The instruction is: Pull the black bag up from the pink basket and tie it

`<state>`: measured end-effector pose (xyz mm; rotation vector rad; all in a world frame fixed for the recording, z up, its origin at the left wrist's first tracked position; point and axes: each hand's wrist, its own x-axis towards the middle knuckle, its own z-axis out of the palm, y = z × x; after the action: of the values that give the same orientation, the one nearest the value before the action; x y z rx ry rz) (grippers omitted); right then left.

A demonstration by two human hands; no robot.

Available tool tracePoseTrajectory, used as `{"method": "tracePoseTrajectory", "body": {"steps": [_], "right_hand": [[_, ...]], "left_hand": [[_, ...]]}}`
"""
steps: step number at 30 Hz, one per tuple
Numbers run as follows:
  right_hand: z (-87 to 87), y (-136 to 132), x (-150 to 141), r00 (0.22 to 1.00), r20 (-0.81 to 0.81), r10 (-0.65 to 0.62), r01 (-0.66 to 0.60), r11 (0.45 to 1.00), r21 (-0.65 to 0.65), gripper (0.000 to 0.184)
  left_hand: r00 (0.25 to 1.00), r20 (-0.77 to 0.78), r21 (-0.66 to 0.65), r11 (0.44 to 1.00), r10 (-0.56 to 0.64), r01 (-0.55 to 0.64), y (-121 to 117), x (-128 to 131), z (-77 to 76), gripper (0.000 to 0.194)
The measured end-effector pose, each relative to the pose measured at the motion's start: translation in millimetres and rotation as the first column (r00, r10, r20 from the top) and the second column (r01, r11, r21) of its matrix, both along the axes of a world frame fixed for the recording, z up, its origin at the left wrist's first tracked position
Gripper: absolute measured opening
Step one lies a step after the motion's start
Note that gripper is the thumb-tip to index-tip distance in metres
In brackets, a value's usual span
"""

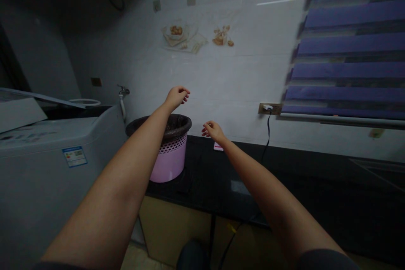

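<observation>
My left hand (177, 98) is raised above the back of a pink bin (169, 160), its fingers loosely curled and apart, with nothing seen in them. The bin has a band of holes near its top and a dark plastic bag (180, 128) folded over its rim. My left forearm hides part of the bin and its opening. To the right of the bin, my right hand (214, 130) hovers over the counter with bent, parted fingers and holds nothing visible. Just below that hand lies a small pink and white item (218, 147), partly covered by my wrist.
A black counter (205, 168) carries the bin along a tiled wall. On the left stands a washing machine (79, 135) with its lid raised, near a tap (123, 90). A plugged-in black cord (268, 130) runs down from the socket (262, 109). Purple blinds (351, 42) hang at right.
</observation>
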<state>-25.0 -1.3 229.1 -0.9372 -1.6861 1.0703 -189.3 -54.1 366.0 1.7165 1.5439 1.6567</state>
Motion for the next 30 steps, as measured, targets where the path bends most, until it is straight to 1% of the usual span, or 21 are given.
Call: {"method": "tracePoseTrajectory", "body": {"steps": [6,11,22,26,30], "right_hand": [[-0.1,-2.2,-10.4,0.999,-0.015,0.033,-0.033,0.999,-0.026,0.010],[-2.7,-1.6,-20.6,0.998,-0.025,0.056,-0.057,0.998,-0.033,0.010],[-8.2,1.1,-45.1,0.993,-0.054,0.102,-0.105,0.993,-0.051,0.009],[-9.2,0.1,-53.0,0.992,-0.068,0.109,-0.113,0.992,-0.049,0.009],[-9.9,-0.3,-58.8,0.990,-0.089,0.105,-0.110,0.993,-0.049,0.011]], "left_hand": [[1.000,-0.002,0.007,1.000,0.013,-0.013,-2.1,-8.5,0.1,0.017],[1.000,-0.001,0.010,1.000,0.027,-0.027,-2.0,-20.4,-0.9,0.017],[0.998,0.000,0.008,0.997,0.070,-0.070,-5.3,-44.7,-5.7,0.016],[0.995,-0.009,-0.005,0.995,0.101,-0.101,-6.3,-52.7,-8.2,0.016],[0.995,-0.008,-0.018,0.994,0.104,-0.104,-7.4,-58.7,-10.8,0.017]]}}
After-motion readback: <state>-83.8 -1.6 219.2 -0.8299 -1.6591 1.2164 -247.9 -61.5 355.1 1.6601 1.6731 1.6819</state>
